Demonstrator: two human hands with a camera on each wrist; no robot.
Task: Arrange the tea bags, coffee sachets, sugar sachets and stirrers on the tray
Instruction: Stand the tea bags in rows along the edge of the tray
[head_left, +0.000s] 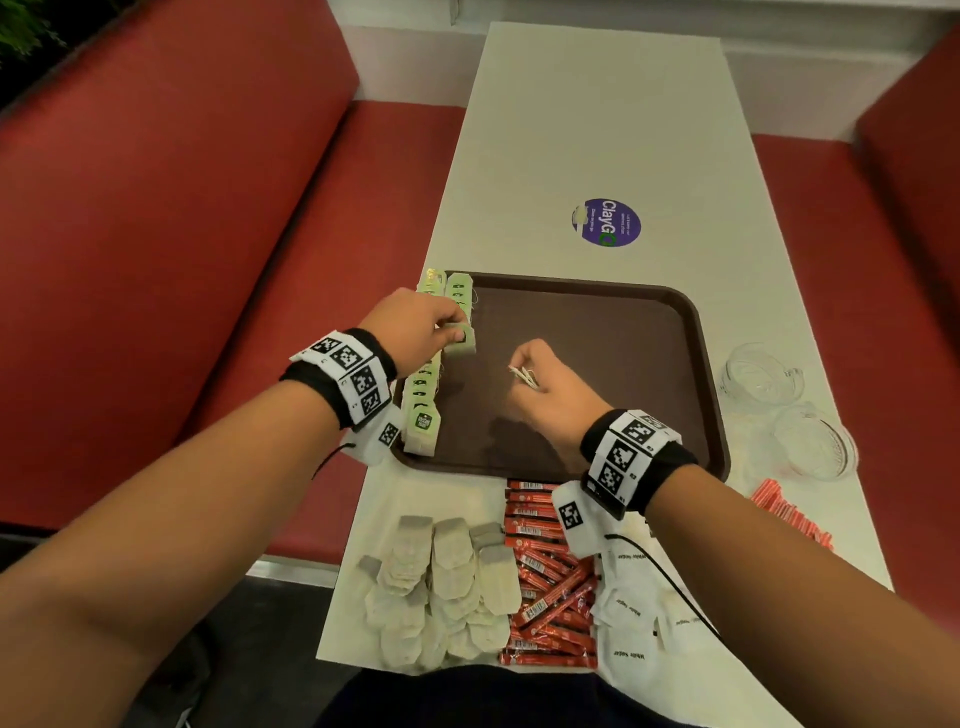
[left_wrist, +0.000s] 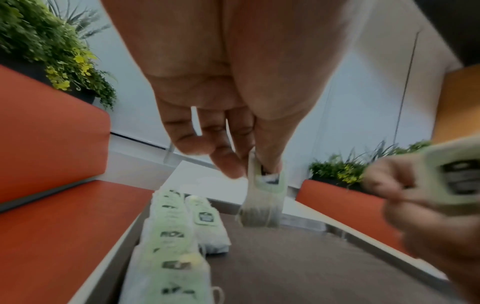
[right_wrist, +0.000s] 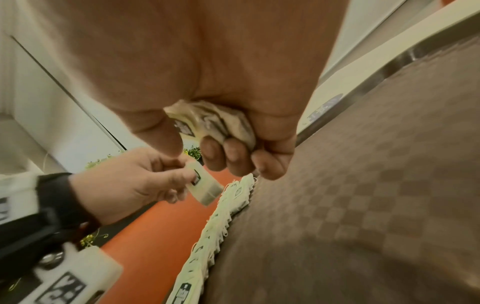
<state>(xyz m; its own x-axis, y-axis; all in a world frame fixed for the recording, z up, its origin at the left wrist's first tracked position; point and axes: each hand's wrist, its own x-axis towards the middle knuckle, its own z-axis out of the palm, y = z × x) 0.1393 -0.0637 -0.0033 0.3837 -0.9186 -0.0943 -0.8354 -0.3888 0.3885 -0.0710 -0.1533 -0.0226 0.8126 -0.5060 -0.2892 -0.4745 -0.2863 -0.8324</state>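
Observation:
A brown tray (head_left: 597, 322) lies on the white table. A row of green-tagged tea bags (head_left: 423, 410) runs along its left edge, and one more bag (head_left: 460, 291) lies beside the row at the far end. My left hand (head_left: 452, 327) pinches a single tea bag (head_left: 461, 342) by its tag just above the row; in the left wrist view that bag (left_wrist: 262, 203) hangs from thumb and finger. My right hand (head_left: 524, 364) hovers over the tray's middle and grips a small bunch of tea bags (right_wrist: 207, 121) in its curled fingers.
Near the front edge lie loose tea bags (head_left: 441, 582), red coffee sachets (head_left: 545, 582) and white sugar sachets (head_left: 634, 613). Orange striped sticks (head_left: 789, 514) and two glass bowls (head_left: 761, 371) sit right of the tray. Red benches (head_left: 208, 260) flank the table.

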